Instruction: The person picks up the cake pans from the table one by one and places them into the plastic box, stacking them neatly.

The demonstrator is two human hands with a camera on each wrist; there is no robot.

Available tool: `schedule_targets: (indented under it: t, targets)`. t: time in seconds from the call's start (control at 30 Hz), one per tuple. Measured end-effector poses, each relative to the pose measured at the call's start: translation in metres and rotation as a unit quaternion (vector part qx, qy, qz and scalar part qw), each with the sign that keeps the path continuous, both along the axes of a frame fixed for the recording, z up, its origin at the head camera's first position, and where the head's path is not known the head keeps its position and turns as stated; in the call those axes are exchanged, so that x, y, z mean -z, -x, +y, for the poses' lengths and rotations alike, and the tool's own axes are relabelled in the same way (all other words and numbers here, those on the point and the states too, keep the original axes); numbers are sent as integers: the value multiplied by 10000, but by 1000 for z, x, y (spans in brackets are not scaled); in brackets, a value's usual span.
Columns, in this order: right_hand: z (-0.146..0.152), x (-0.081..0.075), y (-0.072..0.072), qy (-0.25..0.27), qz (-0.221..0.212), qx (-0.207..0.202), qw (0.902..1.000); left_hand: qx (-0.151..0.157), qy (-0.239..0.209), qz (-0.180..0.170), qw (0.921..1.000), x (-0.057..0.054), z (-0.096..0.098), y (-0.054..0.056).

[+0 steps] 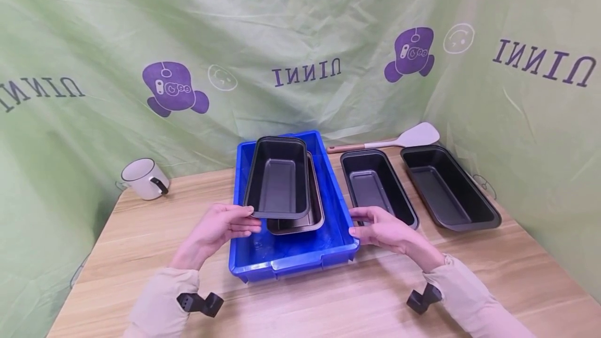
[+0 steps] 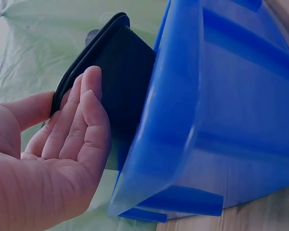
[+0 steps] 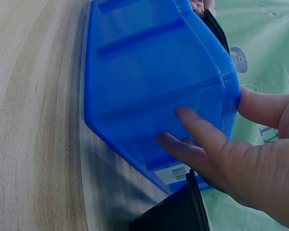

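Observation:
My left hand [image 1: 218, 229] pinches a black loaf pan [image 1: 278, 186] by the near left corner of its rim, thumb on top and fingers beneath. The pan is tilted over the blue bin [image 1: 293, 264] and overlaps a brown-toned pan [image 1: 315, 192] lying inside. On the bin's right side, my right hand [image 1: 387, 231] grips the wall near the front corner. In the right wrist view, its thumb is at the rim and its fingers [image 3: 202, 127] lie along the outer wall. The held pan hides much of the pan below.
Two more dark loaf pans, a nearer one [image 1: 368, 184] and a larger one [image 1: 441, 192], stand right of the bin. Behind them lies a white spatula [image 1: 418, 135] with a wooden handle. A white mug [image 1: 142, 179] sits at the back left. Green fabric [image 1: 300, 25] hangs behind the wooden table [image 1: 155, 239].

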State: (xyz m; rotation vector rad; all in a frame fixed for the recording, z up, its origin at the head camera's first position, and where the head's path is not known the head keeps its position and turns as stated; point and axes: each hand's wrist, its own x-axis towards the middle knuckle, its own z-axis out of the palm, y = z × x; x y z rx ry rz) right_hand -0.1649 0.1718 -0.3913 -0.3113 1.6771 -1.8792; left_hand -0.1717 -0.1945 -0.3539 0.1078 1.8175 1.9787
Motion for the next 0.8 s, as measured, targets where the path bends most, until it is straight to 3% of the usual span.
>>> schedule_targets:
  t: [0.4,0.5,0.67,0.8]
  targets:
    - [0,1,0,43,-19,-15,10000,204,450,-74,9988,0,15,3]
    - [0,0,0,32,-16,-19,10000,338,781,63,9964,-1,15,6]
    - [0,0,0,12,-23,-5,10000,447,1646,513,9840,-3,20,9]
    - [0,0,-1,13,-32,12,10000,519,2240,637,9711,-2,26,10]
